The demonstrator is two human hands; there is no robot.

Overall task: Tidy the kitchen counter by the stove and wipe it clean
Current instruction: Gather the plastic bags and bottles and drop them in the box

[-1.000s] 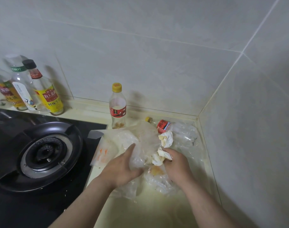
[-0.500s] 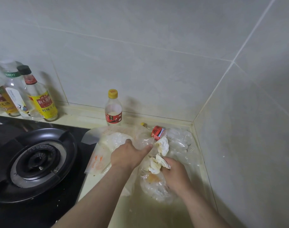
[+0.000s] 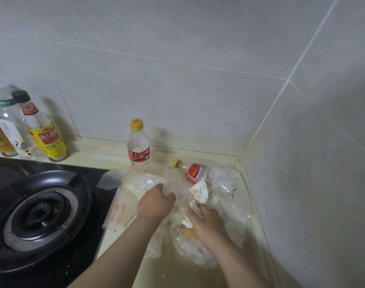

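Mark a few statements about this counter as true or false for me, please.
1. The left hand and right hand both touch the clear plastic bags. True.
2. The yellow-capped bottle behind the left hand stands upright. True.
3. The second yellow-capped bottle, among the bags, stands upright too. False: it lies on its side.
4. A pot sits on the stove burner. False: no pot is on it.
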